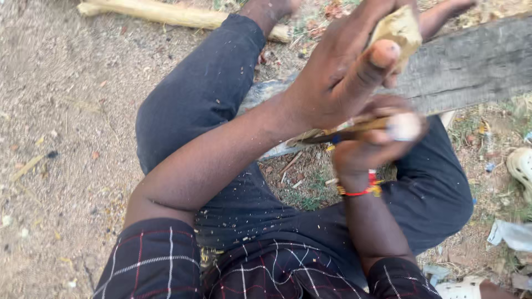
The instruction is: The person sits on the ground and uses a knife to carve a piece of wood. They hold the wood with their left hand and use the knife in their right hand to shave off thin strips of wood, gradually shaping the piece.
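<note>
I sit on the ground with my legs in dark trousers (205, 94) spread apart. My left hand (338, 77) is raised in front of me, closed around a pale yellowish chunk of wood (400, 29). Just below it my right hand (377, 144) grips a thin tool with a wooden handle (354, 130), its dark end pointing left under my left wrist. A red and yellow band (360, 190) circles my right wrist. Small wood chips speckle my forearms and lap.
A grey weathered plank (471, 63) lies across the upper right. A pale stick (166, 14) lies on the sandy ground at the top. Scraps of litter and a white sandal (521, 166) sit at the right, with sparse grass between my legs.
</note>
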